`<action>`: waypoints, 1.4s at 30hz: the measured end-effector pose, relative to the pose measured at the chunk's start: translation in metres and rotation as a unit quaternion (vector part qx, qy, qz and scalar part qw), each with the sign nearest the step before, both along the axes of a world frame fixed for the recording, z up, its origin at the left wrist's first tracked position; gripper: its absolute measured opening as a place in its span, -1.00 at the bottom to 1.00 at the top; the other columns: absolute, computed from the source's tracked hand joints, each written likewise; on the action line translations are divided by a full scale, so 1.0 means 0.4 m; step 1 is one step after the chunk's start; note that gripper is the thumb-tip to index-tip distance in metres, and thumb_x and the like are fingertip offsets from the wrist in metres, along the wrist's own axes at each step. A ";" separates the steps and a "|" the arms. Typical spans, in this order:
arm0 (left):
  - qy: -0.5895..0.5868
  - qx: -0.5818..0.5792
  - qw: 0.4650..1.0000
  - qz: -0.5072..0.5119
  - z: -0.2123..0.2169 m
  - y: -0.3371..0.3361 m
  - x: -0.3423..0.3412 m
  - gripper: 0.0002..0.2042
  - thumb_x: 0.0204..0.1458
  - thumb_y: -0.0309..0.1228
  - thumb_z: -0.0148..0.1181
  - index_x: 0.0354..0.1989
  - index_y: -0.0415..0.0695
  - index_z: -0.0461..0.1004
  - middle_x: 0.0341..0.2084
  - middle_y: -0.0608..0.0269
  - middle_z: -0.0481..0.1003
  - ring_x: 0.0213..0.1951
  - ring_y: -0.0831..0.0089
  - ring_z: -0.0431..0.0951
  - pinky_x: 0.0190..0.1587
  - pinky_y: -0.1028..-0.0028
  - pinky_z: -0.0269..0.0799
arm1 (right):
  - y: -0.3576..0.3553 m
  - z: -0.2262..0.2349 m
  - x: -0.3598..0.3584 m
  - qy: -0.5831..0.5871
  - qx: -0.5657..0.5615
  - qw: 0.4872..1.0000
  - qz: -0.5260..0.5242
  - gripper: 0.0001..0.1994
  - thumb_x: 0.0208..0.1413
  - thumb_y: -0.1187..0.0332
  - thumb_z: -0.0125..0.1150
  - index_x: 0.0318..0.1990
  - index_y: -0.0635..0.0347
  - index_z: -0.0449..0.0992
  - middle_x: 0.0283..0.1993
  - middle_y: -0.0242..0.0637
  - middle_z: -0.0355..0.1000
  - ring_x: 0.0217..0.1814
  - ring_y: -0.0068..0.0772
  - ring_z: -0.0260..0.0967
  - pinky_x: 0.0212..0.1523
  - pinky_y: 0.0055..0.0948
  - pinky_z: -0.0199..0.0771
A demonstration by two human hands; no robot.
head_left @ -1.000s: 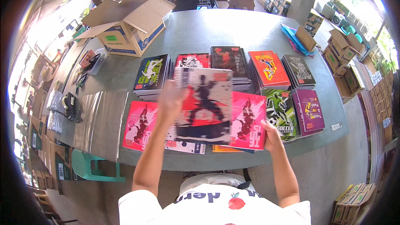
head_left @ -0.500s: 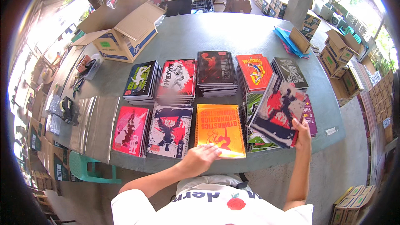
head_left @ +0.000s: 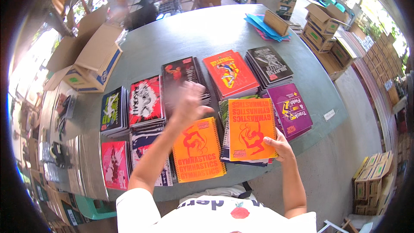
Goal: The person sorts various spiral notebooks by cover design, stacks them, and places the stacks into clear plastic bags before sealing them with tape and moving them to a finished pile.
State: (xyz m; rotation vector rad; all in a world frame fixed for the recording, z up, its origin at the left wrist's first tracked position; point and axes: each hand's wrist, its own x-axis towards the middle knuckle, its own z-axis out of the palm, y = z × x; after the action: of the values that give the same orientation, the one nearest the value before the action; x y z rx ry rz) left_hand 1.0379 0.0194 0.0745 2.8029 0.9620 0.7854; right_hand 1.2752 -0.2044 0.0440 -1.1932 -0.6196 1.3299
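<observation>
My right hand (head_left: 282, 146) grips a small bundle of spiral notebooks by its right edge, thumb on top. The upper one is an orange notebook (head_left: 252, 129); the edge of a dark blue one shows beneath it. My left hand (head_left: 189, 99), slightly blurred, reaches over a stack of black notebooks (head_left: 179, 69), thumb apart from the fingers and nothing visible in it. Whether it touches that stack I cannot tell. Below my left wrist lies another orange notebook (head_left: 198, 149) on the near row. The bundle partly covers a stack with a green cover.
Around my hands stand stacks of red volleyball notebooks (head_left: 228, 73), dark grey ones (head_left: 269, 64), purple ones (head_left: 291, 110), red-and-white ones (head_left: 146, 99) and pink ones (head_left: 114, 164). An open carton (head_left: 92, 67) sits at the table's left. Blue folders (head_left: 265, 26) lie far right. A person (head_left: 136, 0) stands beyond.
An orange notebook now tops the bundle in my right hand. My left hand has left the near orange stack and moved forward to the black stack. The view has turned.
</observation>
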 end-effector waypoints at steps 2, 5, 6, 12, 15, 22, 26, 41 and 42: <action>0.115 0.088 0.979 0.145 -0.094 0.102 -0.095 -0.38 -0.21 -0.18 0.27 0.03 -0.26 0.28 0.07 -0.10 0.26 0.11 0.06 0.27 0.11 0.17 0.18 | 0.008 0.009 -0.007 0.073 0.022 0.997 0.023 -0.34 -0.10 0.39 0.29 0.14 0.31 0.08 0.02 -0.12 0.30 0.02 -0.32 0.32 -0.01 -0.37 0.37; 0.160 0.104 0.978 0.082 -0.174 0.155 -0.151 -0.51 -0.16 -0.27 0.24 -0.03 -0.23 0.36 -0.10 -0.04 0.43 -0.01 0.15 0.42 -0.01 0.30 0.35 | -0.001 -0.012 -0.019 0.121 0.007 0.992 -0.040 -0.41 -0.08 0.49 0.18 0.15 0.31 0.09 0.03 -0.13 0.29 0.03 -0.30 0.31 0.01 -0.34 0.35; 0.095 -0.014 0.994 0.061 -0.120 0.128 -0.129 -0.61 -0.14 -0.33 0.21 -0.11 -0.22 0.41 -0.25 0.07 0.51 -0.18 0.22 0.52 -0.18 0.36 0.46 | -0.001 -0.008 -0.017 0.126 0.004 0.991 -0.040 -0.41 -0.08 0.49 0.18 0.15 0.31 0.09 0.03 -0.13 0.29 0.03 -0.30 0.31 0.01 -0.34 0.35; 0.018 0.032 0.994 -0.101 0.078 -0.165 0.003 -0.82 -0.06 -0.40 0.09 -0.29 -0.19 0.47 -0.43 0.20 0.52 -0.30 0.20 0.53 -0.27 0.32 0.45 | 0.017 0.045 -0.028 0.288 0.031 0.956 -0.038 -0.51 0.06 0.31 0.12 0.11 0.28 0.16 -0.02 -0.23 0.33 0.01 -0.39 0.33 0.00 -0.36 0.36; 0.038 -0.010 0.996 -0.082 0.039 -0.169 -0.010 -0.79 -0.08 -0.34 0.07 -0.34 -0.21 0.47 -0.39 0.14 0.49 -0.32 0.22 0.49 -0.33 0.27 0.40 | -0.007 -0.009 0.009 0.028 -0.033 0.999 -0.029 -0.45 -0.09 0.32 0.27 0.05 0.27 0.19 -0.18 -0.32 0.35 -0.19 -0.53 0.37 -0.19 -0.55 0.42; 0.053 -0.101 0.830 0.547 -0.158 0.157 -0.460 -0.11 -0.25 0.19 0.18 0.18 -0.20 0.10 0.06 -0.34 0.19 0.10 -0.13 0.24 0.02 -0.09 0.19 | -0.033 0.054 -0.027 0.006 -0.003 0.997 -0.081 -0.35 -0.25 0.48 0.29 0.10 0.28 0.18 -0.12 -0.27 0.35 -0.17 -0.46 0.38 -0.14 -0.51 0.41; 0.105 -0.117 0.832 0.532 -0.135 0.221 -0.600 -0.21 -0.58 0.11 0.43 -0.22 -0.27 0.37 -0.26 -0.16 0.45 -0.19 -0.05 0.46 -0.16 0.15 0.39 | -0.046 0.031 -0.011 0.031 -0.024 0.995 -0.088 -0.39 -0.22 0.51 0.26 0.08 0.25 0.18 -0.18 -0.31 0.36 -0.22 -0.52 0.38 -0.19 -0.51 0.42; 0.338 -0.002 0.916 -0.214 0.183 0.018 0.358 -0.63 -0.23 -0.54 0.16 -0.14 -0.11 0.42 -0.15 0.01 0.37 0.01 0.10 0.31 0.12 0.15 0.12 | -0.060 0.002 -0.004 0.039 0.018 0.996 -0.078 -0.33 -0.07 0.37 0.25 0.19 0.24 0.04 0.00 -0.22 0.27 -0.03 -0.43 0.29 -0.01 -0.43 0.36; 0.449 -0.026 0.884 -0.127 0.124 0.105 0.353 -0.49 -0.22 -0.54 0.15 0.04 -0.14 0.30 -0.07 -0.03 0.31 0.04 0.08 0.29 0.09 0.15 0.15 | -0.061 0.017 -0.021 0.001 -0.012 0.996 -0.090 -0.27 -0.15 0.50 0.29 0.20 0.24 0.01 0.00 -0.20 0.25 -0.05 -0.43 0.29 -0.02 -0.41 0.37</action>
State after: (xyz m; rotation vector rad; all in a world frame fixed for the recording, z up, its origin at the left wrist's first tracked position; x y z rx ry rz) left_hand 1.1793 0.0613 0.1241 3.1225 0.6009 -0.6383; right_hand 1.2668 -0.2287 0.0508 -1.2365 -0.4835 1.1900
